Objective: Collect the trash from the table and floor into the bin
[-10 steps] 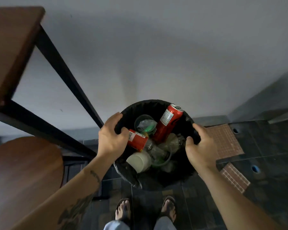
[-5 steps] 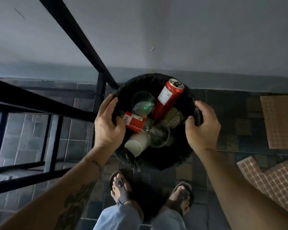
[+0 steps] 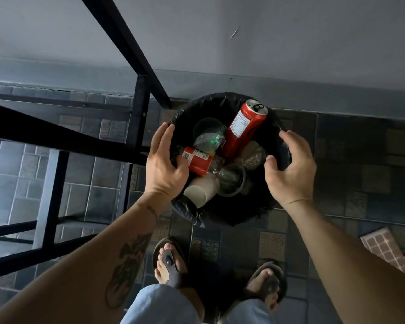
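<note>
A round bin with a black liner stands on the tiled floor against the wall. Inside lie a tall red can, a short red can, a clear plastic cup, a white paper cup and another clear cup. My left hand is at the bin's left rim, fingers stretched out, thumb over the short can. At the right rim my right hand is curved with its fingers spread. Neither hand holds trash.
A black metal table frame stands just left of the bin, one leg close to the rim. The grey wall runs behind. Brown mosaic tile sheets lie on the floor at the right. My sandalled feet are just in front of the bin.
The bin has come down beside the table leg onto the floor. Both hands, closed on its rim before, have spread their fingers and loosened off it.
</note>
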`<state>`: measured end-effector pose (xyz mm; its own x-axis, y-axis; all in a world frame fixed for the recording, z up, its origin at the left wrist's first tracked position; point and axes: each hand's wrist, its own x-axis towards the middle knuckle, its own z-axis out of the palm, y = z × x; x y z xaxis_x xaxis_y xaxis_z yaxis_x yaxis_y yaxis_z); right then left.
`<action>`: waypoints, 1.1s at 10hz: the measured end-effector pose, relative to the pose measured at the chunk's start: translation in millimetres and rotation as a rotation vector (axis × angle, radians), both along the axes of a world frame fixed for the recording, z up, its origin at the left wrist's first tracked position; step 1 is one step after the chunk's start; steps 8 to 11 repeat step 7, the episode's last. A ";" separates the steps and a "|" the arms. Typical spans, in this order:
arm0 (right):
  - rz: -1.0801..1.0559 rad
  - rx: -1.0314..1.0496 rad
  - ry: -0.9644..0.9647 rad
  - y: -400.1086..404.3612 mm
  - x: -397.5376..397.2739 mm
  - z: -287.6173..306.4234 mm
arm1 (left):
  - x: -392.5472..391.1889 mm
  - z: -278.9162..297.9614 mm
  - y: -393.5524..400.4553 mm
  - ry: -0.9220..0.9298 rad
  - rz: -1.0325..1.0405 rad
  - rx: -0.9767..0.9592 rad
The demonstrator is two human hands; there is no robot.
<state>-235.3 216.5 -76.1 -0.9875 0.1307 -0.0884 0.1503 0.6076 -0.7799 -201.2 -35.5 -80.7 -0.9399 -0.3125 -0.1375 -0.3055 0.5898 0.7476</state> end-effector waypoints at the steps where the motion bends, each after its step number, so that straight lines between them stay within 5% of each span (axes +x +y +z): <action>1: 0.028 0.025 -0.057 0.8 8.0 6.0 | 12.4 -1.1 -0.5 -0.055 -0.082 -0.028; 4: 0.249 0.180 -0.326 5.2 13.0 53.8 | 7.6 51.1 -9.5 -0.460 -0.200 -0.123; 7: 0.356 0.126 -0.349 -21.9 24.9 215.9 | 2.2 196.8 -12.2 -0.468 -0.178 -0.141; 11: 0.356 0.126 -0.349 -21.9 24.9 215.9 | 2.2 196.8 -12.2 -0.468 -0.178 -0.141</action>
